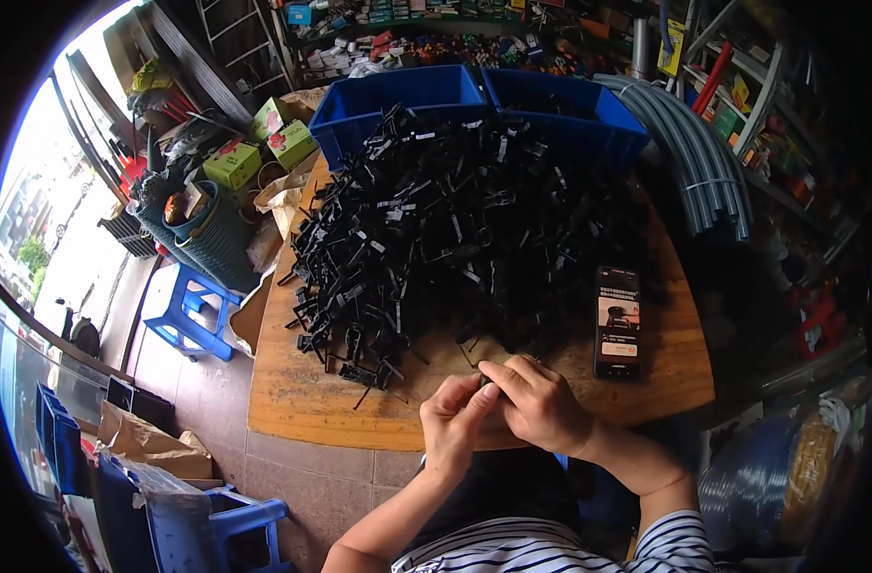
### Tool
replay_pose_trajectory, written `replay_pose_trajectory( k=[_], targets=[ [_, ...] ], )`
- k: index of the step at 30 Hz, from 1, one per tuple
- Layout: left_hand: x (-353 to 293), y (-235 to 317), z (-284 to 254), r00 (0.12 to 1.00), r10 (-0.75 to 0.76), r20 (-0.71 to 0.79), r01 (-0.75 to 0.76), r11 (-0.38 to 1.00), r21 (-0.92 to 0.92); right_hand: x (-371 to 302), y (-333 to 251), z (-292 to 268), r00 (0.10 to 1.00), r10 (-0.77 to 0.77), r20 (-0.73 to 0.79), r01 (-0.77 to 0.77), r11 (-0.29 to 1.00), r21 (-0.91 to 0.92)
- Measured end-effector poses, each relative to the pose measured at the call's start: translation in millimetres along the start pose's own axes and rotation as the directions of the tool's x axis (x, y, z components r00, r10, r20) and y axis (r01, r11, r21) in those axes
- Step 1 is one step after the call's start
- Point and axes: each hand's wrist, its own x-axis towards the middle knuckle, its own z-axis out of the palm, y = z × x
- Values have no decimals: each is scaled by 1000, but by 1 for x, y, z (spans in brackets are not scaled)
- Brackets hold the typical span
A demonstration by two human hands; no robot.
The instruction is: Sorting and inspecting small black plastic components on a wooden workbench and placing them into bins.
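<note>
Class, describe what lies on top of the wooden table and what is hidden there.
A heap of loose black parts and a phone lie on the table. The heap hides the wood beneath and its own lower parts.

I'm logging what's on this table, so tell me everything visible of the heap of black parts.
The heap is a broad, loose mound of many small black parts, plastic-looking, some with thin stems jutting at odd angles and pale glints. They lie jumbled, in no order; the darkest areas hide single shapes. It rests on the wooden table, thinning to scattered pieces at its near left, and reaches back toward two blue bins; whether it touches them is unclear.
</note>
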Motion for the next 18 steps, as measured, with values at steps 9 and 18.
replay_pose_trajectory(
  k=[9,18],
  targets=[
    [7,4,-7,970,223,-96,-207,967,149,19,3,20,996,-24,-89,26,999,23],
    [31,61,-47,993,70,92,-3,811,-586,60,31,45,998,2,-56,-8,995,-100]
  ],
)
